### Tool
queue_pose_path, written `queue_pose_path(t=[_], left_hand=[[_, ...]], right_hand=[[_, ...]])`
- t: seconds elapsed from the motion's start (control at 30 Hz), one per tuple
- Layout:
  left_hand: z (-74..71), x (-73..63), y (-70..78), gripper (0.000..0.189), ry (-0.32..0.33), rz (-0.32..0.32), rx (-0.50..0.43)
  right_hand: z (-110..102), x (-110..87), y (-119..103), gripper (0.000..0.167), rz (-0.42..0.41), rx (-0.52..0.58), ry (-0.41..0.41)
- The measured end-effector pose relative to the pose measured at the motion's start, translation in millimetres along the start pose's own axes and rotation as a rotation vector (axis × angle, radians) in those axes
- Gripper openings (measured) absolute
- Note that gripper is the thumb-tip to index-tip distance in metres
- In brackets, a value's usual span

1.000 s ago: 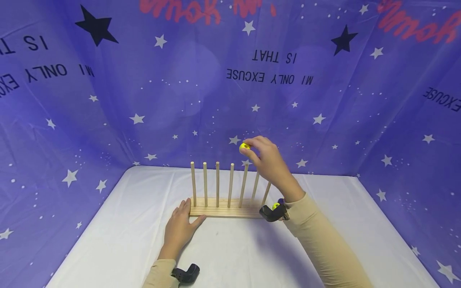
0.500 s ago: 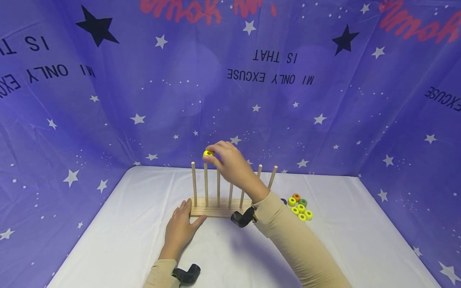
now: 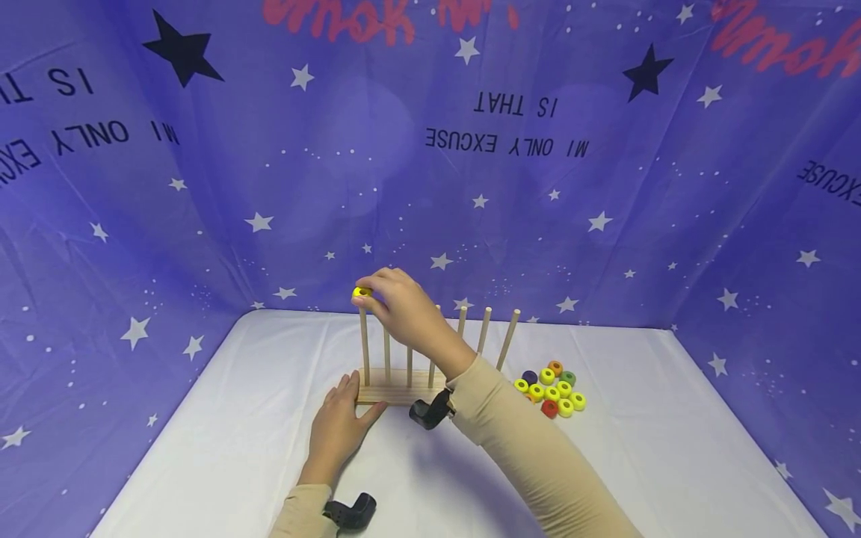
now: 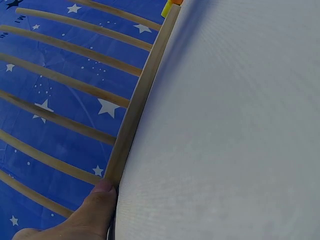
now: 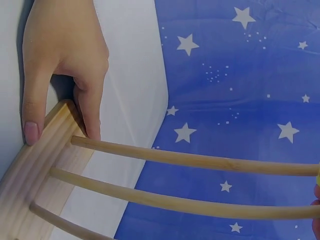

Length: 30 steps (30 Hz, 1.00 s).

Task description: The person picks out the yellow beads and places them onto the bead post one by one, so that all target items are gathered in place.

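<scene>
In the head view my right hand [image 3: 406,314] pinches a yellow bead [image 3: 361,292] between thumb and fingers, at the top of the leftmost peg [image 3: 365,347]. Whether the peg's tip is inside the bead's hole cannot be made out. My left hand [image 3: 338,422] holds the left end of the wooden peg rack [image 3: 397,397], thumb along the front and fingers at the far side. The right wrist view shows this left hand [image 5: 65,55] straddling the end of the base [image 5: 37,165]. Only a sliver of the bead [image 5: 318,175] shows there. My right forearm hides part of the rack.
Right of the rack, loose beads lie on the white cloth: several yellow beads [image 3: 563,388], a red bead [image 3: 549,409], a purple bead [image 3: 529,378], a green bead [image 3: 568,378] and orange ones. A patterned blue curtain [image 3: 430,209] encloses the back and sides.
My right hand has moved left across the rack with the yellow bead, from above the right pegs to the leftmost peg. The loose beads have come into view. My left hand stays put.
</scene>
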<state>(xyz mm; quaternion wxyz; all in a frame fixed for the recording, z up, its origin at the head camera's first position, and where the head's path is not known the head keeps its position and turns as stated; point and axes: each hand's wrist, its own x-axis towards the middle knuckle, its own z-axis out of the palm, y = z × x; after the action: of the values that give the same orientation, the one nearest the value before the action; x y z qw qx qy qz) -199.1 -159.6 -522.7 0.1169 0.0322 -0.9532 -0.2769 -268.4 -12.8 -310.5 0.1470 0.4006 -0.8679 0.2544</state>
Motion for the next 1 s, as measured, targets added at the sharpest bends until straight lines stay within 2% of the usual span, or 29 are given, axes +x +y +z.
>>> queue_pose_path(t=[0.33, 0.67, 1.0], left_hand=[[0.7, 0.2, -0.3, 0.09, 0.002, -0.001, 0.006], [0.7, -0.3, -0.5, 0.09, 0.002, -0.004, 0.012], [0.9, -0.4, 0.3, 0.09, -0.018, -0.015, 0.016]], right_hand=[[4.2, -0.1, 2.8, 0.033, -0.003, -0.018, -0.027], [5.7, 1.8, 4.1, 0.039, 0.012, -0.042, -0.05], [5.9, 0.4, 5.0, 0.04, 0.023, -0.057, -0.055]])
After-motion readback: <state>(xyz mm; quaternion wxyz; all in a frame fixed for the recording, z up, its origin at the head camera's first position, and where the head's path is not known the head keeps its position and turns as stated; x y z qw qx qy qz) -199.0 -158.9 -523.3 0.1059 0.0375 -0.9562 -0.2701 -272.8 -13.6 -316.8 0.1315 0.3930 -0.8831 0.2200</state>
